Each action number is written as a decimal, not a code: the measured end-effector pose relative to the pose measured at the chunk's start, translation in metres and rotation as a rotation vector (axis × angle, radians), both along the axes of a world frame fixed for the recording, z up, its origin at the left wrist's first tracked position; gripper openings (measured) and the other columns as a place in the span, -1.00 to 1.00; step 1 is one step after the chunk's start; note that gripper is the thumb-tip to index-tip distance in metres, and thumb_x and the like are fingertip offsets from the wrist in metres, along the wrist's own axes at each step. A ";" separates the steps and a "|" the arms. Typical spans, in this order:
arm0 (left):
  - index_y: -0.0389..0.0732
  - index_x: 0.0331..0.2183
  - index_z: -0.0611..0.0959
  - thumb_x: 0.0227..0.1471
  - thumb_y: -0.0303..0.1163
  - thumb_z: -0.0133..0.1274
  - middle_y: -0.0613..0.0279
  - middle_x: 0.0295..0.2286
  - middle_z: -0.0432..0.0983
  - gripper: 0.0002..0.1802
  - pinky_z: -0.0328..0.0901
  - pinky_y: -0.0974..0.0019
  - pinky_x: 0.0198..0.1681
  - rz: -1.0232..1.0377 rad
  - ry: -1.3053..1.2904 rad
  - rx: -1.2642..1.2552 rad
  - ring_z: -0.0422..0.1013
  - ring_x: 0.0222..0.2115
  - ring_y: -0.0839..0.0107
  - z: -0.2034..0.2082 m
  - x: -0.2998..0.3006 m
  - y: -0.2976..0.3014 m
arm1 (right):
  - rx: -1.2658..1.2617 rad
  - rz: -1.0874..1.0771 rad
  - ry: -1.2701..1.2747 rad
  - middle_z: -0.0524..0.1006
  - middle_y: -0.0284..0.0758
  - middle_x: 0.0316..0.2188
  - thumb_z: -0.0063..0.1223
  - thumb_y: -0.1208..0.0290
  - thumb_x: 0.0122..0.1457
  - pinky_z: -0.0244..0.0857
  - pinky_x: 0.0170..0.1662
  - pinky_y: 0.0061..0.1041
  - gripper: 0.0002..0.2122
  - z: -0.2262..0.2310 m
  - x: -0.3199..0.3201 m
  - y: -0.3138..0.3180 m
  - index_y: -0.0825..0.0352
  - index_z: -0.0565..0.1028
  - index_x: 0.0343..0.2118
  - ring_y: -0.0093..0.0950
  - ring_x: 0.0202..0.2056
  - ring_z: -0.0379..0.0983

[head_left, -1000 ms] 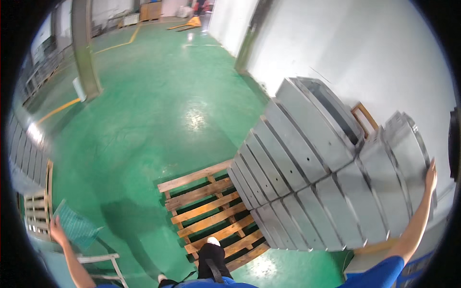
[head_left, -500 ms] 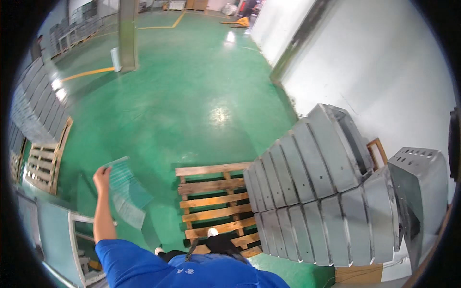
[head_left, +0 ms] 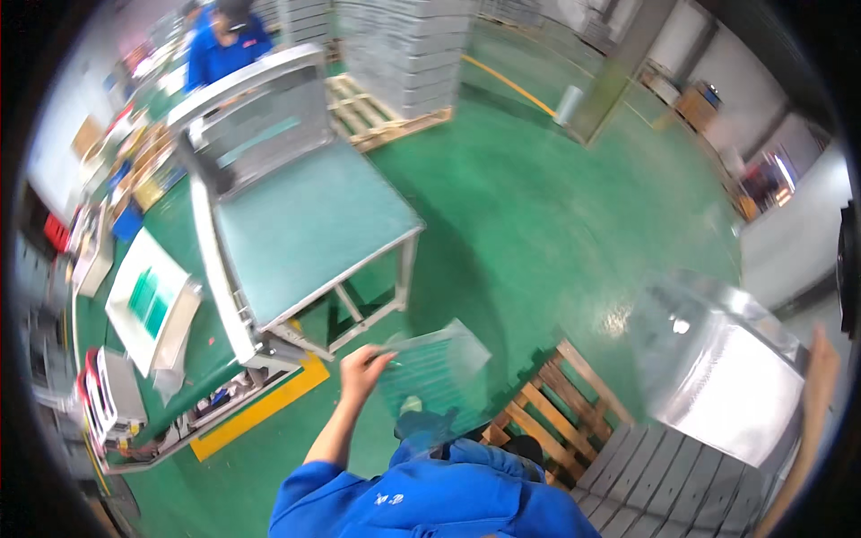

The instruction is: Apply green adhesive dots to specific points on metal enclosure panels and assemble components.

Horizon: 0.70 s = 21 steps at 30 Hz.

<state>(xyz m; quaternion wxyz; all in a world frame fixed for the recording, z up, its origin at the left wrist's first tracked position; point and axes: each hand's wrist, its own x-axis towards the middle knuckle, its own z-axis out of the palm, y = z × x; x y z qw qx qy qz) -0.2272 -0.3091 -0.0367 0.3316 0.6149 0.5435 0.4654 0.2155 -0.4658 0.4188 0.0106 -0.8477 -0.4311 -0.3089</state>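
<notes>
My left hand is closed on one edge of a thin see-through plastic sheet with faint rows across it. The sheet hangs over the floor in front of my body, and the green floor shows through it. My right hand is out of view. Close to my left hand stands a table with a pale green top and a light metal frame. Below the sheet, at my feet, lies a wooden pallet.
Grey metal housings are stacked at lower right, beside a blurred shiny metal piece. On a green-topped workbench at left sits a white tray. A co-worker in blue is at far left, near a stack of grey boxes.
My view has swung left, bringing the workbench, the table and a co-worker into sight. The plastic sheet stays in my left hand, now nearer my body's middle.
</notes>
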 end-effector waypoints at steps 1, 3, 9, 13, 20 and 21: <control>-0.27 -0.55 0.59 -0.25 -0.46 0.18 0.26 -0.67 0.41 -0.88 0.17 0.48 -0.59 0.147 -0.041 -0.019 0.30 -0.65 0.54 -0.003 -0.055 -0.028 | 0.087 0.268 0.155 0.27 -0.10 -0.66 -0.27 0.14 0.16 0.11 -0.47 -0.38 -0.57 -0.032 0.005 0.048 0.52 0.32 -0.53 -0.44 -0.56 0.14; -0.33 -0.51 0.58 -0.23 -0.56 0.15 0.38 -0.66 0.38 -0.90 0.16 0.56 -0.54 0.370 -0.164 -0.094 0.27 -0.61 0.62 0.012 -0.120 -0.069 | 0.045 0.428 0.260 0.12 -0.14 -0.75 -0.23 0.15 0.15 0.05 -0.55 -0.39 -0.55 -0.076 -0.041 0.122 0.55 0.27 -0.61 -0.50 -0.65 0.03; -0.34 -0.55 0.54 -0.17 -0.59 0.09 0.40 -0.63 0.35 -0.95 0.14 0.60 -0.52 0.963 -0.258 0.054 0.23 -0.60 0.68 0.050 -0.211 -0.142 | 0.052 1.123 0.682 0.31 -0.10 -0.73 -0.13 0.18 0.11 0.10 -0.57 -0.41 -0.66 -0.219 -0.244 0.357 0.41 0.45 -0.55 -0.24 -0.69 0.19; -0.37 -0.50 0.55 -0.17 -0.63 0.07 0.29 -0.61 0.38 -0.94 0.16 0.56 -0.57 0.967 -0.324 0.315 0.27 -0.63 0.60 0.095 -0.212 -0.128 | 0.096 1.415 0.546 0.37 -0.13 -0.73 -0.15 0.14 0.10 0.12 -0.57 -0.22 -0.60 -0.284 -0.361 0.437 0.33 0.35 -0.75 -0.10 -0.62 0.32; -0.37 -0.55 0.53 -0.18 -0.56 0.04 0.28 -0.64 0.31 -0.93 0.12 0.55 -0.60 1.115 0.084 0.472 0.24 -0.63 0.57 0.168 -0.208 -0.113 | 0.232 1.656 0.537 0.22 -0.29 -0.86 0.02 0.36 0.01 0.03 -0.61 -0.34 -0.65 -0.356 -0.467 0.445 0.28 0.21 -0.83 -0.29 -0.75 0.18; -0.36 -0.57 0.53 -0.18 -0.53 0.04 0.30 -0.65 0.30 -0.92 0.11 0.56 -0.62 1.210 0.058 0.516 0.23 -0.65 0.59 0.172 -0.206 -0.104 | 0.180 1.673 0.532 0.23 -0.29 -0.84 0.02 0.36 0.00 0.03 -0.60 -0.35 -0.66 -0.362 -0.470 0.435 0.27 0.22 -0.82 -0.30 -0.73 0.19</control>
